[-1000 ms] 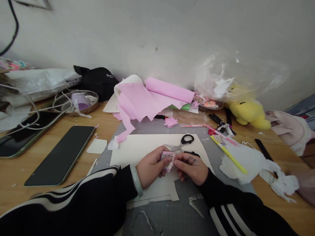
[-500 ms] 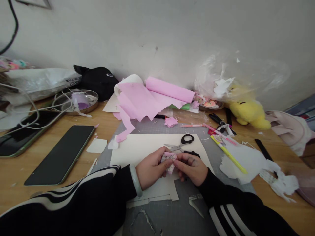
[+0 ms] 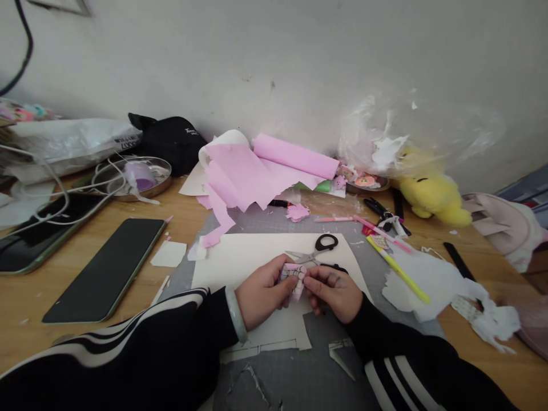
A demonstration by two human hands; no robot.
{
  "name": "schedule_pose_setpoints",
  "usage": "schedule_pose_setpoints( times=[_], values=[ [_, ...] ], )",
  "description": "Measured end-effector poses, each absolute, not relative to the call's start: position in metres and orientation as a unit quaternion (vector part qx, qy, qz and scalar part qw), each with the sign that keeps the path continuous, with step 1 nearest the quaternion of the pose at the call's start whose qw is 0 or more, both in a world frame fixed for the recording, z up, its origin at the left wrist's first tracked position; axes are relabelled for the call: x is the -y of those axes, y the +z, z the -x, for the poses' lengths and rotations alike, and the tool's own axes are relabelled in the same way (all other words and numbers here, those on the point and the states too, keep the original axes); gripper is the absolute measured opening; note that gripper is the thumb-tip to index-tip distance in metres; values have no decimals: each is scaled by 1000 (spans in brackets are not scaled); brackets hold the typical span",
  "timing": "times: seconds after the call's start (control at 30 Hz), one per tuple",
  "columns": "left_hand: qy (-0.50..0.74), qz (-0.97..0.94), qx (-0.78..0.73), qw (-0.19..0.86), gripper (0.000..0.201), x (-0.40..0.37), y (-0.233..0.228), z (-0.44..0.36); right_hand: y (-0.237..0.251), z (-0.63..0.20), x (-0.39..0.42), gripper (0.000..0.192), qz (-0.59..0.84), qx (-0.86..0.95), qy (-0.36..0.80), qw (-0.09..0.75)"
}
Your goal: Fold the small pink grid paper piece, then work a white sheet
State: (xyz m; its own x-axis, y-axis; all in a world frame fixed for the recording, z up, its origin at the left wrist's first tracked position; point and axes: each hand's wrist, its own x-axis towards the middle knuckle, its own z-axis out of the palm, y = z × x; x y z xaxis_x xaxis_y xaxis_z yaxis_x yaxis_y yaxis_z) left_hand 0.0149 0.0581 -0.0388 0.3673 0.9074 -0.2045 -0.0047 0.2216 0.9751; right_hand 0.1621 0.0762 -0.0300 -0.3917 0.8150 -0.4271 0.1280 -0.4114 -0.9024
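— Centre of the frame, low: both hands meet over the cream card sheet (image 3: 244,257). What's between them?

— A small pink paper piece (image 3: 293,277) with dark pen lines. The left hand (image 3: 262,297) has its grip pinched on its left edge, the right hand (image 3: 336,292) pinches the right.

— And just above?

— Black-handled scissors (image 3: 317,250) lying on the card, just beyond the fingers. A phone (image 3: 107,268) rests on the desk (image 3: 25,297) at left, a pink paper roll (image 3: 295,155) against the wall.
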Motion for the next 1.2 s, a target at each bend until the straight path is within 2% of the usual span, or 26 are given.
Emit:
schedule_pose_setpoints(
  times=[0.63, 1.2],
  values=[
    [380, -508, -429, 643, 12, -61, -41, -16, -29, -161, -75, 40, 500, 451, 697, 247],
    [357, -533, -431, 634, 12, -58, -40, -15, -32, -164, -75, 26, 476, 501, 685, 232]
  ],
)
